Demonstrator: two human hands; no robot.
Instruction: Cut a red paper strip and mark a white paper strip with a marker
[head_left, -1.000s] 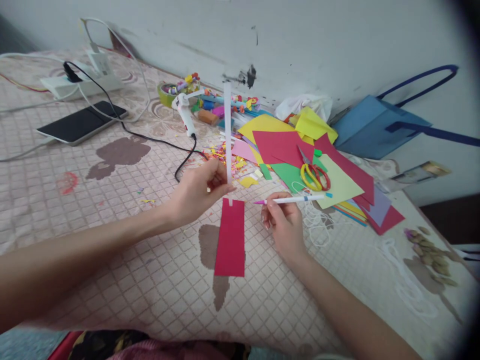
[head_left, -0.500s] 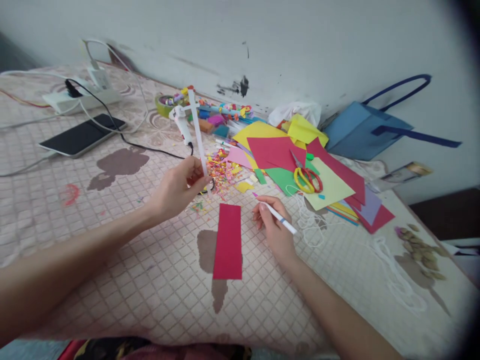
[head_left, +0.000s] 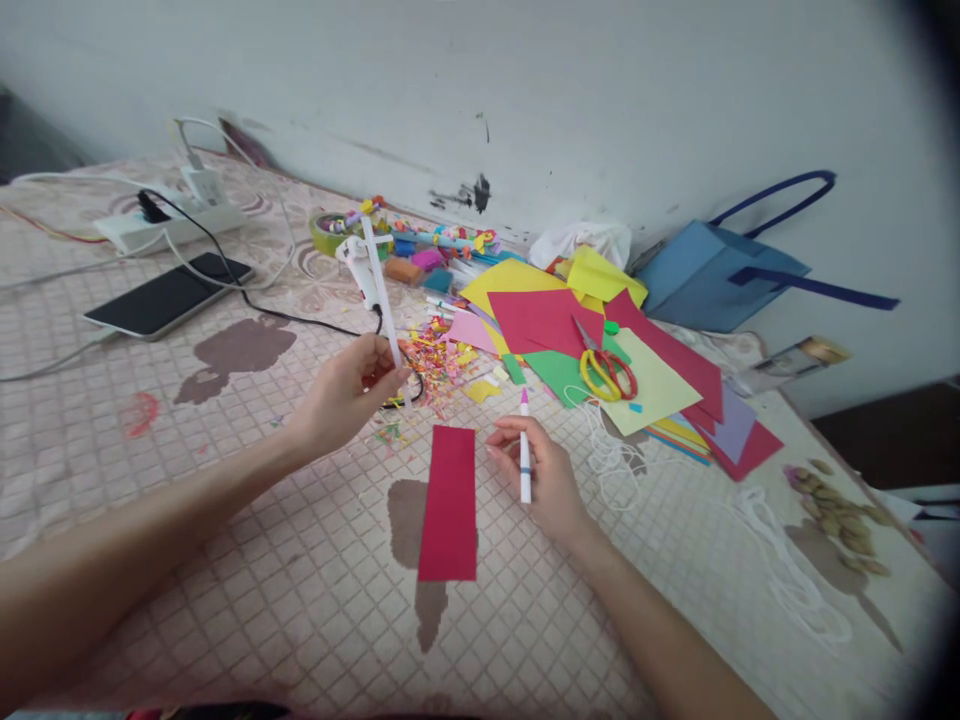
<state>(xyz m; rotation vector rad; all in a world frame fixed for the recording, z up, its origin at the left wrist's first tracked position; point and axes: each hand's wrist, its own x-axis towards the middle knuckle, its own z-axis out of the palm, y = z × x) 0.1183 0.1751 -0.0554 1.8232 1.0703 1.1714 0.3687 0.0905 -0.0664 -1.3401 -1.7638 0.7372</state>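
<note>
Between the thumb and fingers of my left hand [head_left: 349, 390] is a narrow white translucent strip, perhaps a ruler [head_left: 381, 290], tilted nearly upright above the table. My right hand [head_left: 544, 470] holds a white marker [head_left: 525, 455] with a pink tip, which points away from me. A red paper rectangle [head_left: 450, 505] lies flat on the patterned tablecloth, between and slightly nearer than my hands. Neither hand touches the paper.
Colourful paper scraps [head_left: 442, 365] lie beyond my left hand, near a white glue gun [head_left: 360, 270]. Scissors [head_left: 604, 375] rest on coloured sheets. White string [head_left: 611, 450], a blue bag [head_left: 720, 275], a phone [head_left: 172, 295] and a power strip [head_left: 176, 228] surround the work area.
The marker has swung from a slant to nearly upright in my right hand, its pink tip now pointing away. My left hand still holds the white strip. The whole view has shifted slightly.
</note>
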